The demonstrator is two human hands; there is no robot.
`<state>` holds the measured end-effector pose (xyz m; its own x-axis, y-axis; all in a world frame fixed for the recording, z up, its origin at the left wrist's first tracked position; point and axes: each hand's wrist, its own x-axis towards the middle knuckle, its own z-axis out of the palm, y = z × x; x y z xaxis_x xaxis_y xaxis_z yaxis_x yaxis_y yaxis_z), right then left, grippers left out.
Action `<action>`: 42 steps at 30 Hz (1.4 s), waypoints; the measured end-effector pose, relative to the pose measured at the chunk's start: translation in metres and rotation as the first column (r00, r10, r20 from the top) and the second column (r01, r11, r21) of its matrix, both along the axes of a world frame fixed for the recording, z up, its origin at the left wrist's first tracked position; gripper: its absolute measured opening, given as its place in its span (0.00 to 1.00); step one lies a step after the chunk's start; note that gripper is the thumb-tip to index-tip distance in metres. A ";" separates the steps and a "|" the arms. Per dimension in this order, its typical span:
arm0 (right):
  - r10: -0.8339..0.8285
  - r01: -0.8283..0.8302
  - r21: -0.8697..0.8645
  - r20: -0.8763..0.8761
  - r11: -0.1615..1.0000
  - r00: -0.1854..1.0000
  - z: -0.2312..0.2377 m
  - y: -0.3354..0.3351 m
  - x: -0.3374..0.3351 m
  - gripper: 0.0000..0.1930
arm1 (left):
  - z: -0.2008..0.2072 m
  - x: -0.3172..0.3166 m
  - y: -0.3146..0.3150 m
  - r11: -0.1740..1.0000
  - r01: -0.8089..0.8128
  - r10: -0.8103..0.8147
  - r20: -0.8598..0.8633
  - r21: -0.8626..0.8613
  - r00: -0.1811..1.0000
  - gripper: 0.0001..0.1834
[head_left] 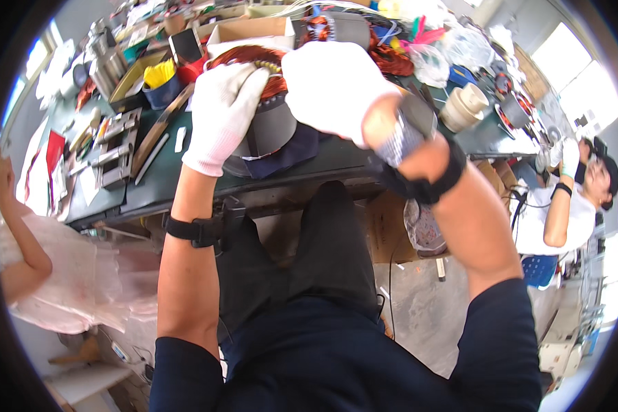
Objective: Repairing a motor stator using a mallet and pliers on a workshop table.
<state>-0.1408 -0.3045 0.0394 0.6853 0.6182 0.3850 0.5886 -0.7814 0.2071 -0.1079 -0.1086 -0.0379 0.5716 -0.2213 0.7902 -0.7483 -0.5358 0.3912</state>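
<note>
A motor stator [271, 130] with a grey cylindrical body and copper-coloured windings [250, 53] rests on a dark blue cloth [288, 159] near the bench's front edge. My left hand [226, 113], in a white knit glove, lies at the left rim of the stator, its fingers pressed together against the windings. Whatever is pinched there is too small to make out. A yellowish band shows along the coil by the fingertips. My right hand [333, 86], also white-gloved and smeared by motion, is over the stator's right side. Its fingers are hidden from view.
Another stator [350, 29] stands behind my right hand. Left on the green bench [178, 175] lie a wooden-handled tool [159, 134], metal fixtures [117, 147] and a blue tub [162, 93]. White cups [464, 106] sit right. Co-workers are at both sides; one [563, 213] wears white.
</note>
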 end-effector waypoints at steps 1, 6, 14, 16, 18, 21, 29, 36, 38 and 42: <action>0.006 -0.007 -0.022 -0.025 1.000 1.000 0.003 -0.005 0.008 0.13 | -0.001 -0.001 0.003 1.000 0.004 -0.004 -0.045 -0.002 0.999 0.15; 0.124 -0.120 0.041 -0.149 0.992 0.981 -0.022 -0.052 0.019 0.20 | 0.005 -0.007 0.022 0.985 0.065 -0.040 -0.154 0.161 0.987 0.17; -0.026 0.056 0.242 -0.126 0.969 0.992 -0.066 -0.091 -0.037 0.20 | 0.027 -0.031 0.003 0.849 -0.071 0.162 -0.130 0.523 0.978 0.24; -0.038 0.066 0.262 -0.109 0.963 0.993 -0.070 -0.089 -0.034 0.20 | 0.021 -0.026 -0.002 0.815 -0.108 0.183 -0.077 0.569 0.980 0.24; -0.005 -0.004 0.310 0.028 0.951 1.000 -0.072 -0.081 -0.031 0.20 | 0.012 -0.023 -0.005 0.753 -0.238 0.254 0.061 0.613 0.965 0.21; -0.024 -0.006 0.293 0.099 0.956 0.995 -0.065 -0.059 -0.035 0.18 | 0.004 -0.020 0.000 0.802 -0.258 0.184 0.188 0.538 0.965 0.18; -0.118 0.089 0.174 0.166 0.981 0.979 -0.076 -0.017 -0.029 0.08 | 0.012 -0.022 0.008 0.924 -0.032 0.038 -0.008 0.381 0.999 0.22; -0.047 0.037 0.138 0.063 0.990 0.997 -0.031 0.000 -0.032 0.09 | 0.014 -0.018 0.007 0.927 -0.058 0.070 -0.018 0.371 0.997 0.16; 0.005 -0.007 0.046 0.052 0.999 0.999 -0.007 0.005 -0.017 0.10 | 0.007 -0.010 0.013 0.940 -0.055 0.038 0.057 0.337 0.998 0.15; 0.023 -0.021 0.045 -0.057 0.999 0.998 -0.010 -0.017 0.003 0.13 | 0.012 -0.009 0.022 0.957 -0.005 0.037 -0.105 0.289 0.994 0.15</action>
